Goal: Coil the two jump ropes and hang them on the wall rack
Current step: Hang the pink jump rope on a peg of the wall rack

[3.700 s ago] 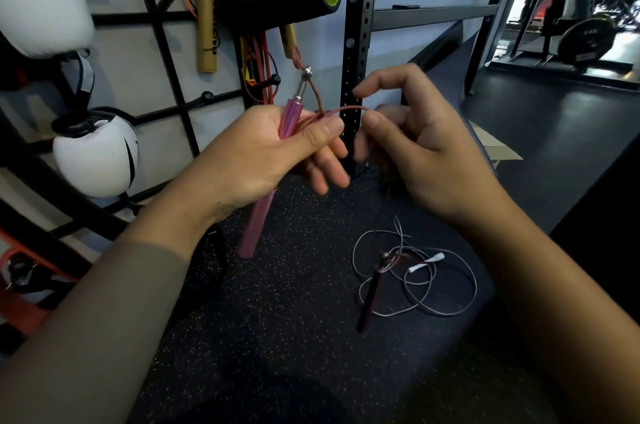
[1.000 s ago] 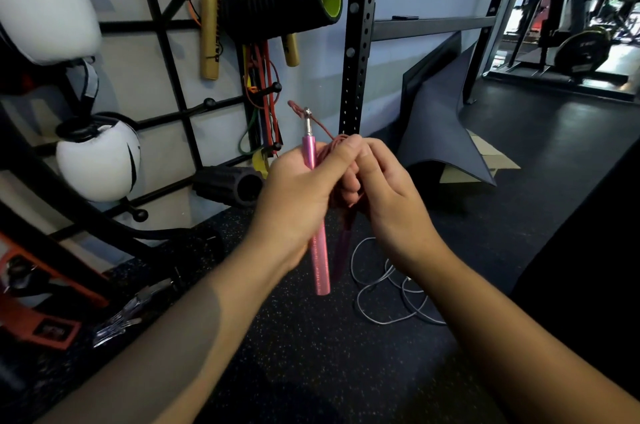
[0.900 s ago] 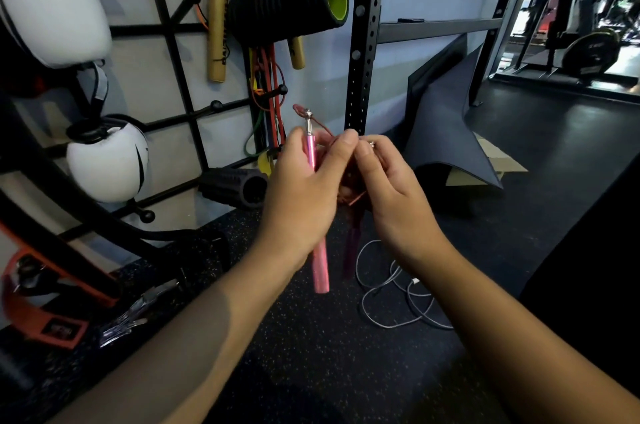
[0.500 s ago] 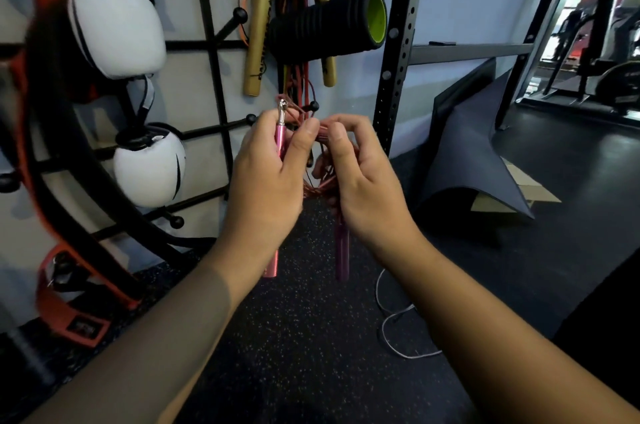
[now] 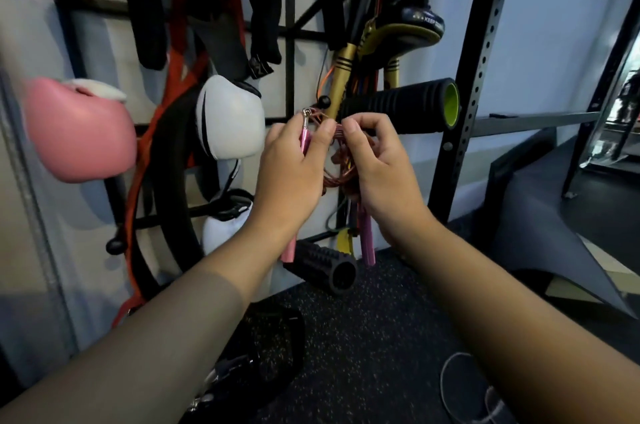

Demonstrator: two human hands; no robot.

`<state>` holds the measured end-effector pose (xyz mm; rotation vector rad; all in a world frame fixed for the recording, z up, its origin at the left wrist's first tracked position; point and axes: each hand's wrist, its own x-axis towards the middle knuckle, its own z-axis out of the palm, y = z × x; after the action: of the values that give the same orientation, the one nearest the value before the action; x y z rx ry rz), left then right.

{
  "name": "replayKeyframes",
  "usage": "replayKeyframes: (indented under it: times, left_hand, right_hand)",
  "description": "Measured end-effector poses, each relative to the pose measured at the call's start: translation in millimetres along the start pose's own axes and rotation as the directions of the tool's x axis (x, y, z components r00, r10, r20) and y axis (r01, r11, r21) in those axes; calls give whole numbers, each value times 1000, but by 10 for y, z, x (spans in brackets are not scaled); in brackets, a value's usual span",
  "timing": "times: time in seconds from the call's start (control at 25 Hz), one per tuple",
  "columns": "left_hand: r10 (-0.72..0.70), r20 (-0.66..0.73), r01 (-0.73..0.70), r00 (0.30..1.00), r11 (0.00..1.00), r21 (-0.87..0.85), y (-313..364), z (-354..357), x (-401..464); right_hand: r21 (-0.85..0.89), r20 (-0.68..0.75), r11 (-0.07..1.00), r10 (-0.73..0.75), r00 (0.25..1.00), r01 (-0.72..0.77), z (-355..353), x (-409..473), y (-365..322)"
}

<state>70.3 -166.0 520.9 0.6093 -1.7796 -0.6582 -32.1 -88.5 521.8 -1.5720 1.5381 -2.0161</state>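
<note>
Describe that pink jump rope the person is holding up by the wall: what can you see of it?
The pink jump rope has two slim, metallic-looking pink handles hanging down and a thin reddish cord gathered into loops. One handle has a silver swivel on top. The left hand grips that handle; the right hand pinches the coils close to a ball-tipped peg of the wall rack.

- Place: a gym, equipment-storage corner.
- Wall rack (image 5: 290, 43), black grid, left: pink boxing glove (image 5: 79, 129), white boxing glove (image 5: 230, 117), hanging straps.
- Foam roller (image 5: 398, 107) on a peg, centre.
- Perforated steel upright (image 5: 464, 84), right.
- Speckled rubber floor (image 5: 363, 337), near.
</note>
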Motion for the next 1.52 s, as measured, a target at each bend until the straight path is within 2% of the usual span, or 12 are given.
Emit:
replayKeyframes:
  times: [0.16,0.48,0.8,1.0,1.36,1.52]
  left_hand:
    - [50,-121,-54,991,998,-36,-102,185,364]
    - [101,-31,-98,994,993,65,-572,883,1598]
    - [71,-158,-60,985,995,75,-1119,1464,2413]
    - [26,-195,-2,980,992,123,-1455,1622,2725]
    - [-13,-238,39,971,994,105,-1751,1814,2935]
    - [-89,-238,108,967,992,68,-1945,1801,3024]
  right_hand:
    - [63,6,998,-8,1000,7,21,469,172]
    - [56,-31,996,-73,997,74,-115,1778,958]
    - [39,-38,992,-121,992,123,-103,2862,1788]
    - [50,-43,991,-118,992,120,40,3159,2101]
    - [-19,-13,995,-101,995,101,150,3467,2495]
    - [68,35,998,-12,999,10,258,3563,2633]
